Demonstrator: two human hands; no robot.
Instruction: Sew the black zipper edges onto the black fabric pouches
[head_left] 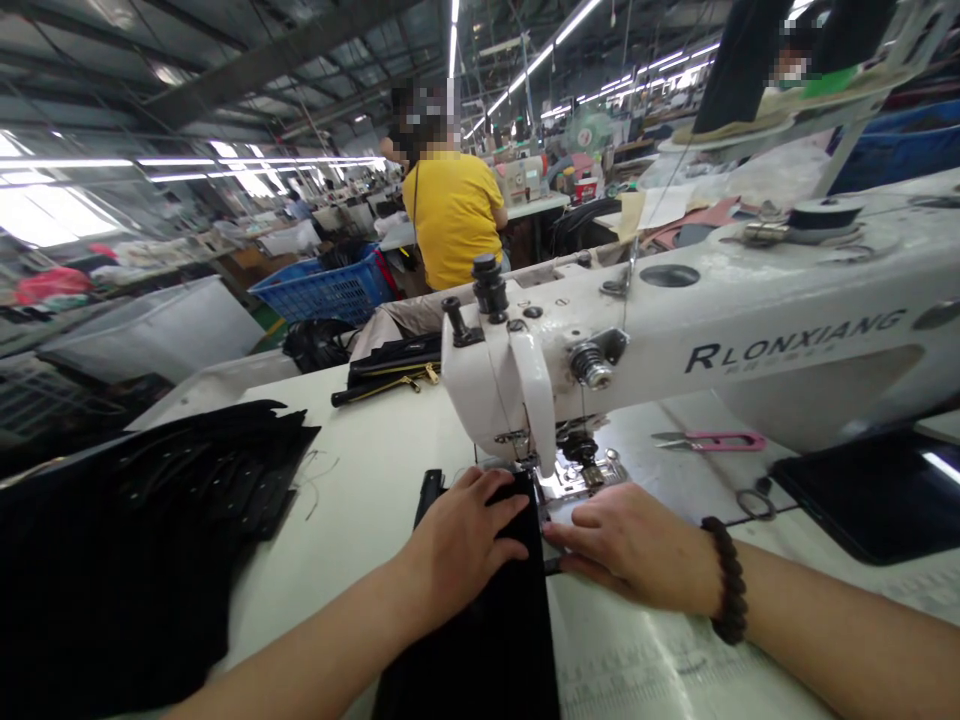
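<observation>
My left hand (469, 530) lies on a long black fabric piece (495, 640), fingers spread and pressing it down. The piece's far end reaches the needle area of a white sewing machine (525, 380). My right hand (630, 545), with a dark beaded bracelet (726, 580) at the wrist, is beside the fabric's right edge, just in front of the presser foot (589, 475). Its fingers are curled together, and the end of a narrow black strip (553, 566) shows at them. How far the strip runs under the fingers is hidden.
A stack of black pieces (150, 520) covers the table's left side. Black zippered pieces (390, 370) lie behind the machine head. Pink-handled thread snips (712, 441) and a dark phone (877, 495) lie at right. A person in a yellow shirt (457, 215) sits beyond, near a blue crate (326, 290).
</observation>
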